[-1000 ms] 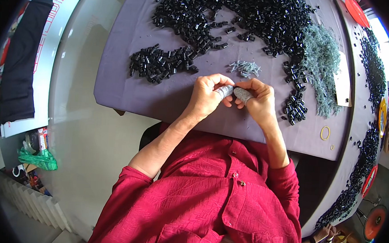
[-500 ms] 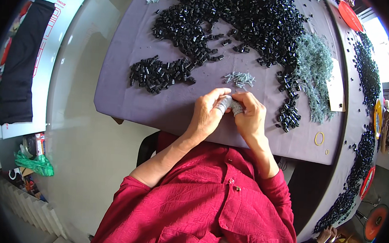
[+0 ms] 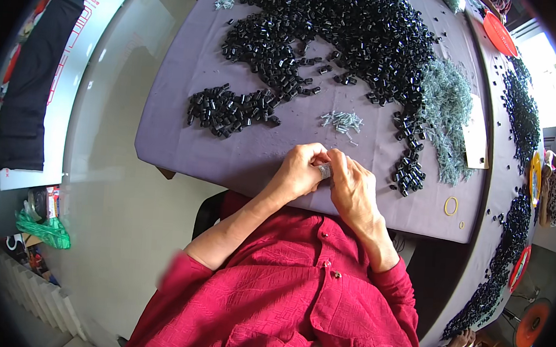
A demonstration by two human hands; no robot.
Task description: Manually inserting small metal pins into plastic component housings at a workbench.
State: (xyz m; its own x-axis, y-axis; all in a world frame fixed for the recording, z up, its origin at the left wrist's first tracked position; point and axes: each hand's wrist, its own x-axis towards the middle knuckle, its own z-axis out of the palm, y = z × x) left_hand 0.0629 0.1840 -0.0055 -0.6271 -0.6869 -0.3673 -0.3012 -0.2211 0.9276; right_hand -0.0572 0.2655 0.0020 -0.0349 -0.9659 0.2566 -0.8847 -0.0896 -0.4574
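Observation:
My left hand [image 3: 300,172] and my right hand [image 3: 354,184] meet above the front edge of the table. Both are closed, thumbs and fingers pinched together at one spot. A grey wrapping shows on a digit between them. Whatever they pinch is hidden by the fingers. Just beyond my hands lies a small pile of thin, pale grey pins [image 3: 341,121]. To its left sits a group of short black cylindrical pieces [image 3: 228,110], and to the right is a narrower strip of the same black pieces [image 3: 409,172].
A large heap of black pieces [image 3: 356,32] covers the far table. Beside it lie a grey pin heap [image 3: 446,114], a white card [image 3: 477,138] and a yellow rubber band [image 3: 451,206]. A co-worker's hands [image 3: 462,340] are at the adjoining table, lower right.
My hands have drawn slightly nearer to me, still together. My right hand has turned so its back shows more, and the grey wrapping is more covered. The view has shifted slightly.

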